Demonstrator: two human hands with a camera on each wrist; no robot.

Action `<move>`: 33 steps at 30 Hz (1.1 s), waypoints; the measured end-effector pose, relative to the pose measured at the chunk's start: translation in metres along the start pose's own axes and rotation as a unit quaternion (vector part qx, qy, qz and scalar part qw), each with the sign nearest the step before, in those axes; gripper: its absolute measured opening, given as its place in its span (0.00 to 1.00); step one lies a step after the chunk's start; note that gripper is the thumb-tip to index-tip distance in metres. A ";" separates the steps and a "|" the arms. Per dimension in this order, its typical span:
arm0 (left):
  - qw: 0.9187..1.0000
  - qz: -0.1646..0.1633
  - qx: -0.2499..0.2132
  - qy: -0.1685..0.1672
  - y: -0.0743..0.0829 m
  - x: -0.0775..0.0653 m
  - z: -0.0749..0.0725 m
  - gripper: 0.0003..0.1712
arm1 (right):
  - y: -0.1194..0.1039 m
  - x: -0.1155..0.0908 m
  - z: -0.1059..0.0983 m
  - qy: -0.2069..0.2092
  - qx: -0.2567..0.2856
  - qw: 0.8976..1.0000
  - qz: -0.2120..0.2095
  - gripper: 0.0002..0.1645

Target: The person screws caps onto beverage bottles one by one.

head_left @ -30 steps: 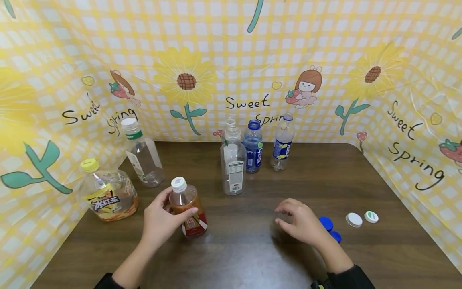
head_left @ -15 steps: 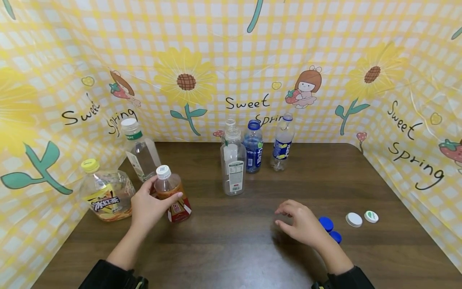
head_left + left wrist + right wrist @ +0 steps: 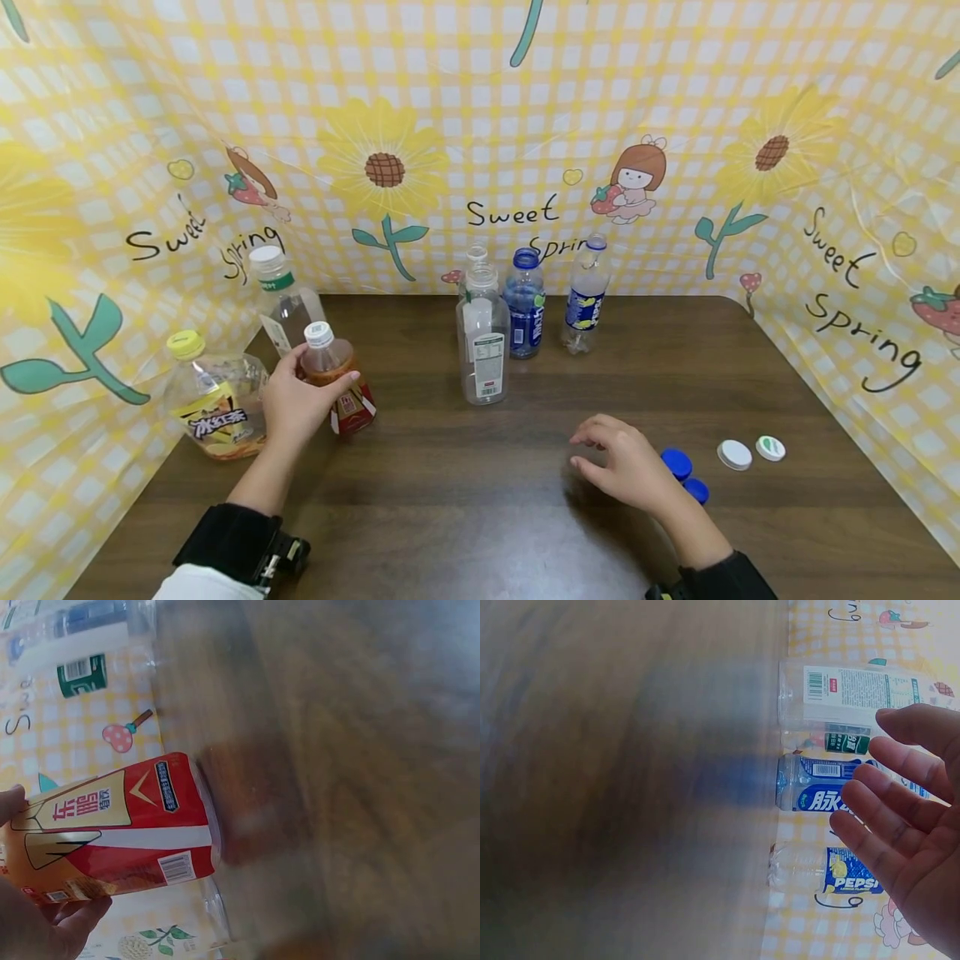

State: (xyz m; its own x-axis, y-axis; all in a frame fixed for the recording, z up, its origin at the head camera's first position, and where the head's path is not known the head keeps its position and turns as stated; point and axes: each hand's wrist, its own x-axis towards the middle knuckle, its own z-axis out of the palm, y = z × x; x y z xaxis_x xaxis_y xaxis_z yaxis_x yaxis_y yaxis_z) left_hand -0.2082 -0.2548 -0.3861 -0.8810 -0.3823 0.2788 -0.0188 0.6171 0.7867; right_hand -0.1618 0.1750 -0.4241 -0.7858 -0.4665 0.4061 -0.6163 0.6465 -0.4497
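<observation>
**Left hand holds red-labelled bottle beside two other capped bottles**

At the far left of the bench [image 3: 465, 508] stands a squat bottle with a yellow cap [image 3: 225, 417]. Just behind it, to the right, is a tall clear bottle [image 3: 288, 315] with a white cap and a green neck band, its lower part hidden.

In front of that, the left hand [image 3: 292, 407] grips the upper body of the red-labelled bottle [image 3: 352, 408], thumb on the near side and fingers wrapping the other. This bottle is at the left of the bench, its white cap uppermost; whether its base touches the bench cannot be told.

Near the middle, a clear bottle with a white label [image 3: 486, 362] partly hides another clear bottle [image 3: 476, 257] behind it. Then come a blue bottle [image 3: 527, 321] and a Pepsi bottle [image 3: 585, 310], apart from each other.

Further right and nearer, the right hand [image 3: 621, 462] has its fingers spread and gently bent, with nothing in its grasp. Past its wrist lie two blue caps [image 3: 677, 464], a plain white cap [image 3: 735, 454] and a green-marked white cap [image 3: 770, 447].
</observation>
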 end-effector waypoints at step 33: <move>0.998 -0.029 0.052 0.002 0.001 0.026 0.004 0.57 | 0.002 -0.003 0.001 -0.001 -0.004 1.000 0.005 0.09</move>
State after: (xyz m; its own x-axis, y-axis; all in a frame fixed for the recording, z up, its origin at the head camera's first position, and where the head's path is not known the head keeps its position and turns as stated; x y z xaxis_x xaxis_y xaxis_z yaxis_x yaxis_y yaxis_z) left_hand -0.2330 -0.2616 -0.3804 -0.8753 -0.4218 0.2366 -0.1190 0.6619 0.7401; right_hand -0.1611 0.1770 -0.4266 -0.7922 -0.4614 0.3993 -0.6077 0.6558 -0.4479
